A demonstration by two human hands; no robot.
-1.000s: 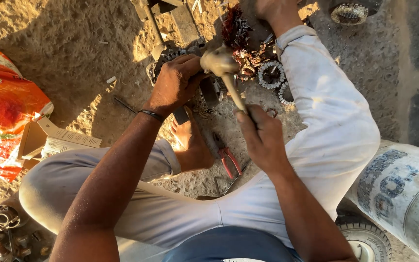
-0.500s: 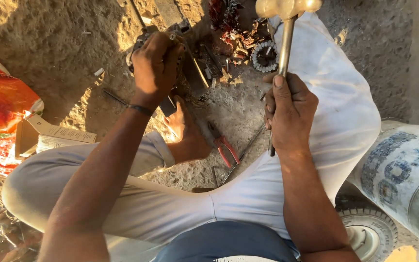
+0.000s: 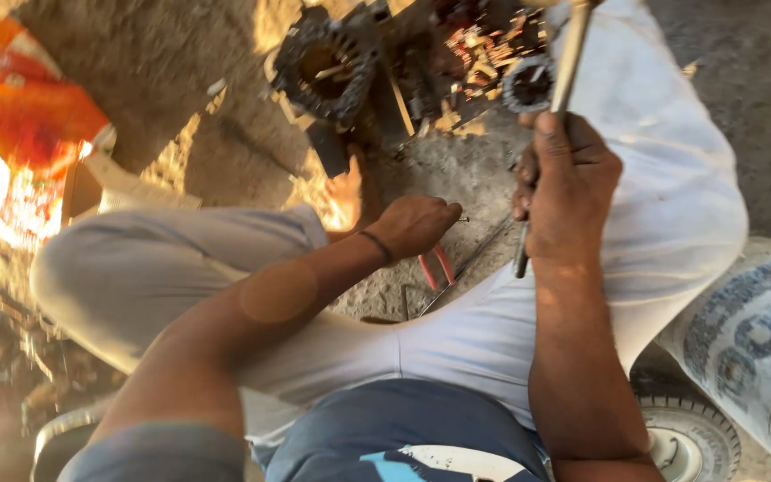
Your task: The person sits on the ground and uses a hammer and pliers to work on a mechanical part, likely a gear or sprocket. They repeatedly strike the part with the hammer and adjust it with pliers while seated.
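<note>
Head view: right hand is clamped around a hammer handle, raised upright. Left hand, loosely curled and holding nothing I can make out, rests just above red-handled pliers on the ground.

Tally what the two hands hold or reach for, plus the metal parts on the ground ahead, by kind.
Hammer, in right hand: 1
Red-handled pliers, by left hand: 1
Round metal housing: 1
Gear: 1
Total: 4
</note>
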